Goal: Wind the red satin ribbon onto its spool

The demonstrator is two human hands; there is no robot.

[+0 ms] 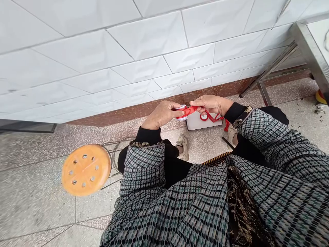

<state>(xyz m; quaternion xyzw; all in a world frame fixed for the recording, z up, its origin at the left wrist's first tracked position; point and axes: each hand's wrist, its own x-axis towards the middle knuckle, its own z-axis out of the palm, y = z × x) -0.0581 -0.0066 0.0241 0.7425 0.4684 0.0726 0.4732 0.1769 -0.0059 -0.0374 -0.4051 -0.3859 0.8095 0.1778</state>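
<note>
My left hand [161, 115] is closed around a small white round spool [182, 112] wound with red ribbon. My right hand [211, 104] pinches the red ribbon [189, 110] just beside the spool, fingers pressed together. A loose length of the ribbon [215, 118] loops and hangs below my right wrist. Both hands are held out in front of my knees, above the floor, close to the tiled wall. My sleeves are checked grey with black cuffs.
An orange round stool [85, 169] with holes stands on the speckled floor at my left. A white box [203, 121] lies on the floor under my hands. A metal table leg [267, 73] and table edge [312, 51] are at the right.
</note>
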